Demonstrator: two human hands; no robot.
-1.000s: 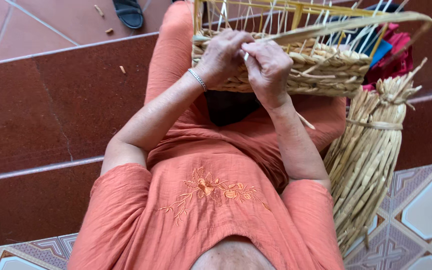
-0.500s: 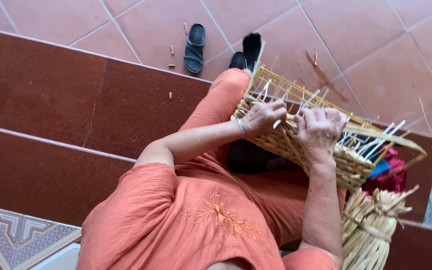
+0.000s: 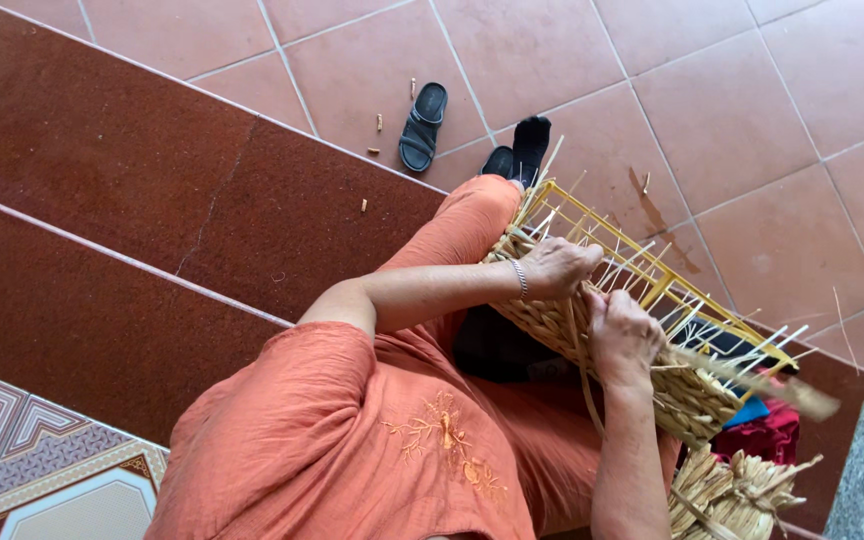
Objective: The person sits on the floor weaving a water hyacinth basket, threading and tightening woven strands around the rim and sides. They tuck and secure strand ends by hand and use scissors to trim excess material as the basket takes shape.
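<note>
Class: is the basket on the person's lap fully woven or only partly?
Partly: the basket has bare yellow frame and loose strands above its woven band.

Soft even daylight, faint shadows, sharp overall, slight motion blur at right

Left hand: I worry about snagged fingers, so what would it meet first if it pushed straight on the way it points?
Probably the pale upright stakes inside the yellow frame; the left hand already rests on the woven basket rim.

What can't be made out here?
Head view:
- Left hand fingertips: curled into the basket weave, hidden.
- Right hand palm: faces away; its grip is unclear.
- Strand at right: motion-blurred.
- Straw bundle: cut off by the bottom edge.
- Dark item on lap: behind basket and forearm.
</note>
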